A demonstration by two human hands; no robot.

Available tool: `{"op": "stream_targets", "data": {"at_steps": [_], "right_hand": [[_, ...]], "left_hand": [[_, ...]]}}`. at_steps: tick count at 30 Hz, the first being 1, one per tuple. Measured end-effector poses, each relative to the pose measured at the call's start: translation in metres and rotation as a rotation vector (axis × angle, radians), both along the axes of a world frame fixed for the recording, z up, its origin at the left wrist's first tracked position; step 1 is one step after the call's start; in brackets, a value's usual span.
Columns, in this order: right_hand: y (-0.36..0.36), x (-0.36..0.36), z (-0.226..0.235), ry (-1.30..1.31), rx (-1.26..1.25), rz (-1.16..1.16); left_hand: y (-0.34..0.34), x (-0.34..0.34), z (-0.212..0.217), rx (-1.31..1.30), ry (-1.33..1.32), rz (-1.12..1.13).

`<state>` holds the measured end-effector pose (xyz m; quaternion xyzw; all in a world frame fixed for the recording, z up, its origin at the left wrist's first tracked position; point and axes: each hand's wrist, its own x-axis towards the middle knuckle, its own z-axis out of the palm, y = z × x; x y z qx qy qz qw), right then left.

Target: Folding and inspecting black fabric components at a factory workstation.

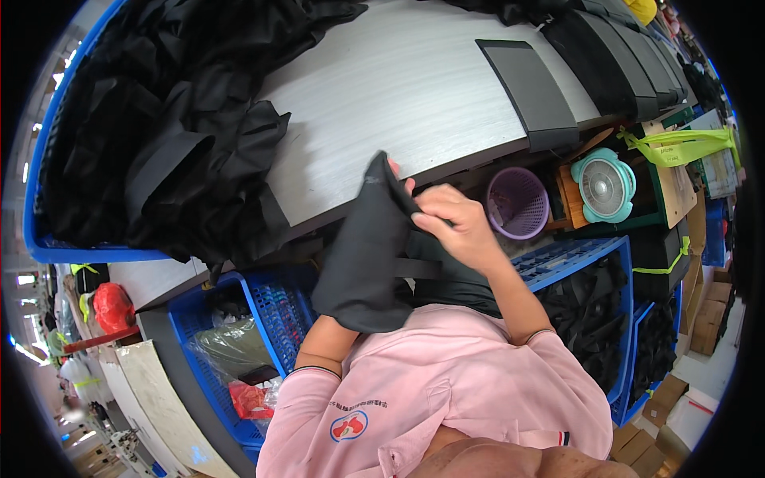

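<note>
**Hands working a black fabric piece at the table edge**

Head view: fabric is the whole business here. The right hand (456, 219) is closed in a pinch on the upper edge of a black fabric piece (362, 259), fingers curled over the seam near its top corner. The left hand is hidden inside or behind that same piece; only the left forearm (327, 342) shows, rising from a pink sleeve into the underside of the cloth, so I cannot tell how that hand is shaped or how firmly it holds. The piece hangs in front of the person's chest, just below the near edge of the grey worktable (398, 88), with a black strap (418, 267) running sideways from it toward the right wrist.

On the table's left side lies a heap of black cloth (159, 135) spilling over a blue bin rim (48, 159); further right a flat dark panel (530, 92) rests on the tabletop. Below the table sit a purple basket (516, 203), a small teal fan (606, 185) and blue crates (271, 319) with more dark material (contents too dim to name).

By my reading, the step in hand is shaping or turning the piece over the hidden left hand, about midway. A further move would call for the right pinch to keep its hold on the edge while the cloth is drawn along the left arm, with the strap kept from snagging.
</note>
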<state>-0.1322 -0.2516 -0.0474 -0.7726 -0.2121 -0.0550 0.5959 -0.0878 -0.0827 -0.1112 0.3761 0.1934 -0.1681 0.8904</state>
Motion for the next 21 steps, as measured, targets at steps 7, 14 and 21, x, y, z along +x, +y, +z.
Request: {"op": "stream_targets", "data": {"at_steps": [7, 14, 21], "right_hand": [[-0.024, 0.007, 0.013, 0.52, 0.722, 0.197], [-0.028, 0.049, 0.023, 0.425, 0.57, -0.313], [-0.01, 0.014, 0.001, -0.577, -0.354, -0.479]], "left_hand": [[-0.016, 0.005, 0.014, 0.129, -0.102, -0.039], [-0.036, -0.001, 0.037, 0.593, -0.598, -0.15], [0.021, -0.042, 0.064, 1.074, -1.104, -0.202]]}}
